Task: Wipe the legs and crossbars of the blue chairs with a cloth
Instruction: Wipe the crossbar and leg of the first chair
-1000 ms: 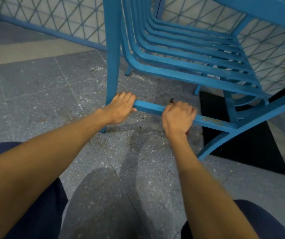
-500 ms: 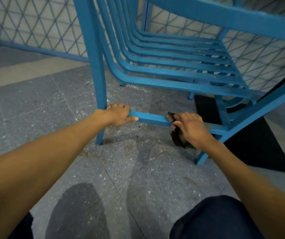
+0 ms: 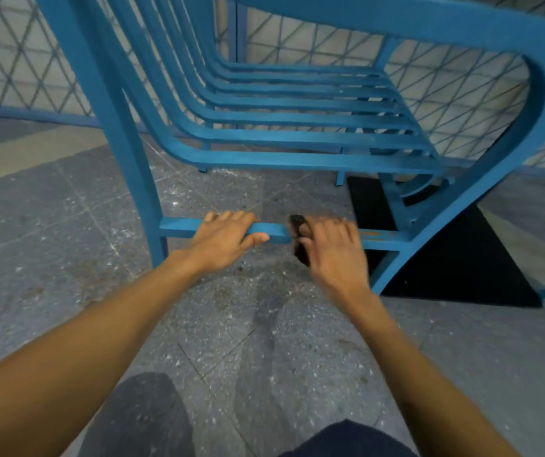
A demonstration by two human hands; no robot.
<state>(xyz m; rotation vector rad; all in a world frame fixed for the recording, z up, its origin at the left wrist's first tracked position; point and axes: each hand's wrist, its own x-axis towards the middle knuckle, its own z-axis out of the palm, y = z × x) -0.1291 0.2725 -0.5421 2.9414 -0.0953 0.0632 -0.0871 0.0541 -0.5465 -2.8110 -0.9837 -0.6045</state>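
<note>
A blue slatted chair (image 3: 297, 127) stands in front of me on a grey floor. Its low rear crossbar (image 3: 178, 227) runs between the two back legs. My left hand (image 3: 225, 239) is wrapped around the crossbar left of its middle. My right hand (image 3: 330, 249) presses a dark cloth (image 3: 298, 235) onto the bar just right of the left hand; most of the cloth is hidden under the fingers. The bar's right end (image 3: 383, 237) shows worn, rusty paint. The left back leg (image 3: 126, 143) rises beside my left hand.
A black mat (image 3: 462, 268) lies under the chair's right side. A wall with a diamond wire pattern (image 3: 10, 61) and a blue base rail stands behind. My dark-clothed knees (image 3: 347, 440) are at the bottom edge.
My right hand with the cloth slid right along the crossbar, then back left onto it. My left hand shifted right from the leg joint toward the bar's middle. The view moved closer.
</note>
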